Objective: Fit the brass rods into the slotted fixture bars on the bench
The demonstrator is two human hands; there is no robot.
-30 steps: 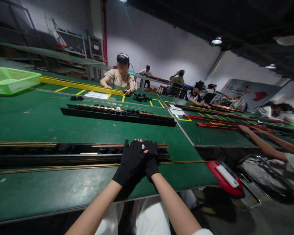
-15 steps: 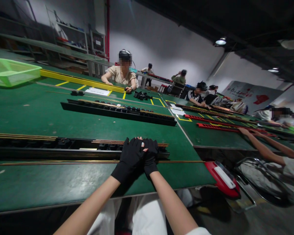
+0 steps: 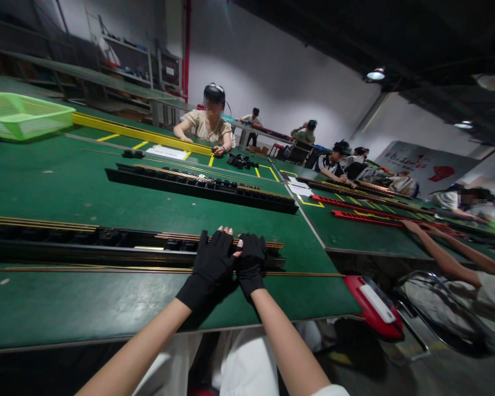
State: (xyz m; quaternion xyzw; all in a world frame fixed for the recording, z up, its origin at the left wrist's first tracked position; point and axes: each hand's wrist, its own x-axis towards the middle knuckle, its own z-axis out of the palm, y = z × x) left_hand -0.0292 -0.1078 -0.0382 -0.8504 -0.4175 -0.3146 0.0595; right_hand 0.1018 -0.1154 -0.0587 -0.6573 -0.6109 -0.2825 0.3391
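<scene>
Item: green counter (image 3: pixel 86 308), its near edge crossing in front of the person's white-clothed lap (image 3: pixel 251 360).

Item: red object with a white panel (image 3: pixel 375 308), at the counter's near right corner.

Item: thin brass-coloured rods (image 3: pixel 305 274), loose, lying along the near side of the black channel and hidden partway by the hands.

Item: left hand (image 3: pixel 213 261), black fingerless glove, palm down, laid over the black channel toward its right end. Whether its grip is clamped on anything cannot be told; the fingers lie close together.

Item: right hand (image 3: pixel 251 263), matching glove, just beside the left, on the same channel, thumbs close. Its grip is likewise unreadable, the underside hidden.

Item: black channel (image 3: pixel 86 256), long, lying lengthwise on the counter and running out of view at left; it holds black fittings (image 3: pixel 109 236), with two bundles of rods on top, one at left (image 3: pixel 41 223), one reaching the hands (image 3: pixel 177 236).

Item: second black channel (image 3: pixel 198 193), farther back, slanting, similarly filled.

Item: red slotted rails (image 3: pixel 367 216), right, near another person's arms (image 3: pixel 441 256).

Item: dark parts (image 3: pixel 242 161), heaped; paper sheet (image 3: pixel 167 152) to their left.

Item: yellow channel (image 3: pixel 142 133), behind, between the green basket (image 3: pixel 25 129) and a seated person's hand (image 3: pixel 218 149).
</scene>
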